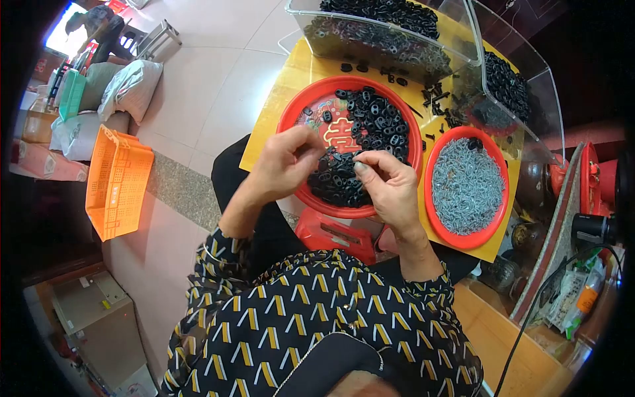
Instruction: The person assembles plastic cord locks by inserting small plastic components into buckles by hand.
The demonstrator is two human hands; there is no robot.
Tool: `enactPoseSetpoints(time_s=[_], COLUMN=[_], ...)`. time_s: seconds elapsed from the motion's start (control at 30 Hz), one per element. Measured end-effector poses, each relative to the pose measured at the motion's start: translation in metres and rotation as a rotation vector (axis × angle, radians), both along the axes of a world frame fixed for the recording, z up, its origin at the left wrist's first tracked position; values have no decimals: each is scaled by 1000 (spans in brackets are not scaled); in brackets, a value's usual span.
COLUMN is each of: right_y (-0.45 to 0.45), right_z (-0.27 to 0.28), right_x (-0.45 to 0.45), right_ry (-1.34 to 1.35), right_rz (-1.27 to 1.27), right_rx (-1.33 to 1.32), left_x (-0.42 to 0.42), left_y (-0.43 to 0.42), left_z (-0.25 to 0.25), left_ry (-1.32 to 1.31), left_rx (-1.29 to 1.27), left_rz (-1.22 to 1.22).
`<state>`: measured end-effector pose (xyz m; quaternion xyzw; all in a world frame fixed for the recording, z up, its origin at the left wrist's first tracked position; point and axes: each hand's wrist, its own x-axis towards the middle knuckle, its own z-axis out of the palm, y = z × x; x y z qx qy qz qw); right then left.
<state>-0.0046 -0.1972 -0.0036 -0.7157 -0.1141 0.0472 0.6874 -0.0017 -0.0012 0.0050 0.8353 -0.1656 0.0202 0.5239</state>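
Note:
Both hands are raised over a large red round tray (286, 114) holding many small black plastic pieces with two holes (380, 122). My left hand (286, 162) is closed over the tray's left side, thumb and fingers pinched; whatever it holds is hidden. Facing it, my right hand (391, 185) pinches thumb against forefinger above the lower right of the tray. Any item between those fingertips is too small to name. To the right, a smaller red oval tray (466, 243) is filled with small silvery metal pieces (466, 188), with a few black pieces at its upper edge.
Clear plastic bins (390, 43) of black pieces stand at the back of the yellow table (264, 149). Loose black parts (433, 96) lie between bins and trays. An orange crate (119, 185) and sacks (132, 89) are on the left floor. Another person (99, 30) is far left.

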Motion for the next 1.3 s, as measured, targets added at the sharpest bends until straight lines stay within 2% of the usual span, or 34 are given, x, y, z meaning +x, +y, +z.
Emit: enactPoseSetpoints(time_s=[0.03, 0.07, 0.1, 0.17, 0.2, 0.23, 0.3, 0.4, 0.7, 0.93, 1.3], right_y=[3, 5, 7, 10, 11, 12, 18, 23, 35, 39, 35], right_z=[4, 6, 7, 8, 4, 5, 9, 15, 22, 26, 21], right_x=[-3, -5, -7, -9, -9, -9, -8, -10, -16, -21, -24], right_ry=[100, 199, 202, 333, 296, 300, 311, 283, 235, 275, 236], right_rz=[15, 31, 30, 25, 31, 28, -2, -1, -3, -28, -6], right_rx=[66, 132, 124, 151, 161, 156, 228, 224, 122, 148, 28], left_x=[-5, -7, -10, -14, -15, -16, -17, -20, -31, -35, -40], left_y=[-6, -14, -19, -23, -21, -21, -23, -25, -26, -27, -29], left_z=[-1, 0, -2, -7, -13, -15, -16, -19, -14, -16, -14], left_ry=[176, 214, 216, 399, 439, 444, 558, 609, 712, 696, 665], left_rx=[-258, -551, -558, -800, -922, -927, -1163, -1285, -1371, -1368, -1343], left_rz=[60, 45, 44, 138, 85, 84, 61, 61, 106, 102, 118])
